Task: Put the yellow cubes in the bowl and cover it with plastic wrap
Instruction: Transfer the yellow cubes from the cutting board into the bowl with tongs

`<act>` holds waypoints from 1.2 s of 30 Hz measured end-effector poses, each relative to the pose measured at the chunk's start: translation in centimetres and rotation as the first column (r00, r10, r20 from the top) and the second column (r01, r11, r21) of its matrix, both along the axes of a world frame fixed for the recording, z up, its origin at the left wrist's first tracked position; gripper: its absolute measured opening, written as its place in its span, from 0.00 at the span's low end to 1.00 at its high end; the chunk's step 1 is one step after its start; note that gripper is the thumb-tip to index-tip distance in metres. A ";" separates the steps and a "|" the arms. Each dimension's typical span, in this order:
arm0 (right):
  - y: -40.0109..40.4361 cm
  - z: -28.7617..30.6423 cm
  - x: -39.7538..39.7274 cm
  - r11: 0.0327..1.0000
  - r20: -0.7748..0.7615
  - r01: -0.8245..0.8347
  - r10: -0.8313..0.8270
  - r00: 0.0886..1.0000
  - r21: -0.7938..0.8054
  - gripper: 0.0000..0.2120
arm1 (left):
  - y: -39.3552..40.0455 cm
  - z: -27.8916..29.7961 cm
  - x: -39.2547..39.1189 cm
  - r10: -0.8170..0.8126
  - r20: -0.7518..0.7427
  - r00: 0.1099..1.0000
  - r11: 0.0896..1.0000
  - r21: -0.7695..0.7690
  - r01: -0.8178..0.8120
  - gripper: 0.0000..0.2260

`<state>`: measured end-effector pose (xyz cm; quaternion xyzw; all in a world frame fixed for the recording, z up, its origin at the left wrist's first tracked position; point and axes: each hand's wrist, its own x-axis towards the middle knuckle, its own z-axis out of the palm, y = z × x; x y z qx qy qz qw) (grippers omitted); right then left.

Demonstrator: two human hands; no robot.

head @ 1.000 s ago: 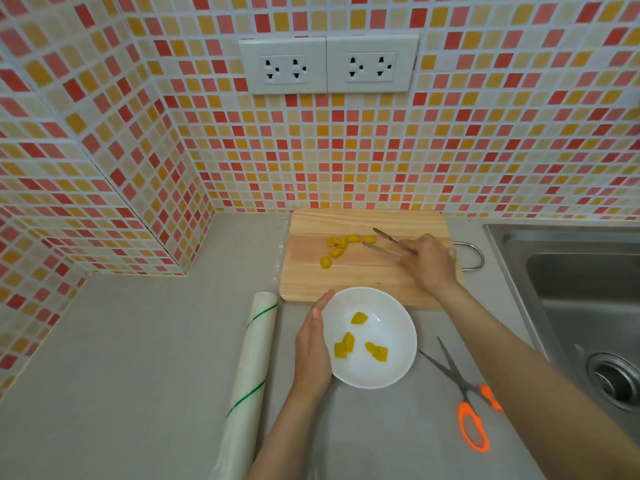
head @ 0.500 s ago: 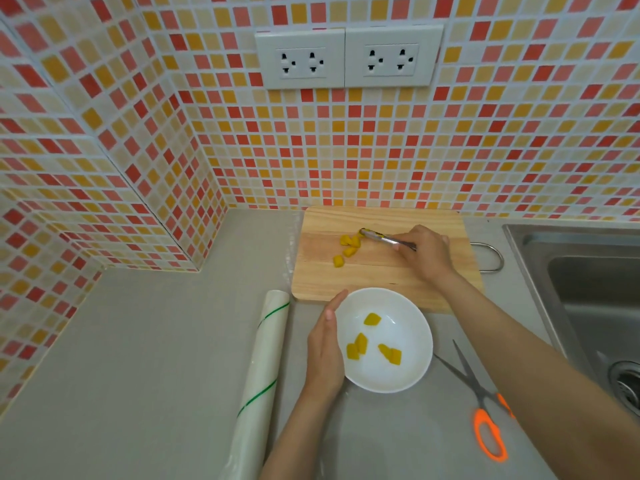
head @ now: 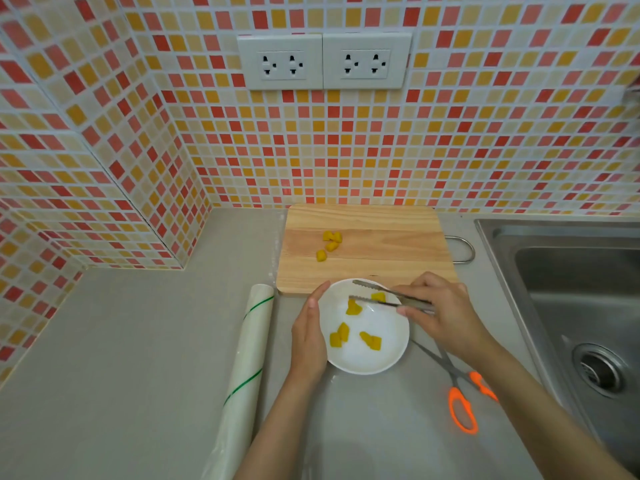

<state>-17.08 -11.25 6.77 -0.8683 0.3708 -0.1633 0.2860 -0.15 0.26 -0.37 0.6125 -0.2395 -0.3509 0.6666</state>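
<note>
A white bowl [head: 374, 362] sits on the grey counter just in front of the wooden cutting board [head: 381, 251]. Several yellow cubes [head: 341, 336] lie inside the bowl, and a few more yellow cubes [head: 330, 241] stay on the board's left part. My left hand [head: 310, 336] rests flat against the bowl's left rim. My right hand [head: 445, 308] holds metal tongs [head: 381, 296] over the bowl, their tips apart, with one cube [head: 354, 308] just under the lower tip. A roll of plastic wrap [head: 247, 358] lies to the left of the bowl.
Orange-handled scissors [head: 457, 393] lie on the counter right of the bowl, partly under my right forearm. A steel sink [head: 571, 289] is at the right edge. The tiled wall with two sockets [head: 323, 62] rises behind the board.
My right hand brought the tongs from the cubes on the board back over the bowl, and one more cube lies in the bowl. The left hand stayed on the bowl's rim.
</note>
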 end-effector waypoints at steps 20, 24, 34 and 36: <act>-7.3 -2.8 10.2 0.982 -0.194 0.186 -0.187 0.963 -0.021 0.14 | 0.0 0.2 0.0 0.016 -0.018 1.000 1.000 0.020 -0.015 0.17; -7.6 -3.0 12.5 0.992 -0.242 0.129 -0.126 0.962 -0.002 0.11 | 0.1 0.0 0.0 0.009 -0.022 1.000 1.000 0.013 -0.009 0.17; -7.5 -2.7 11.8 0.989 -0.141 0.123 -0.135 0.981 -0.088 0.12 | 0.0 -0.2 0.0 -0.002 -0.015 1.000 1.000 0.013 0.002 0.18; -6.8 -2.2 10.3 0.988 -0.084 0.136 -0.141 0.986 -0.067 0.12 | 0.1 -0.1 -0.1 -0.003 -0.004 1.000 1.000 0.012 0.003 0.18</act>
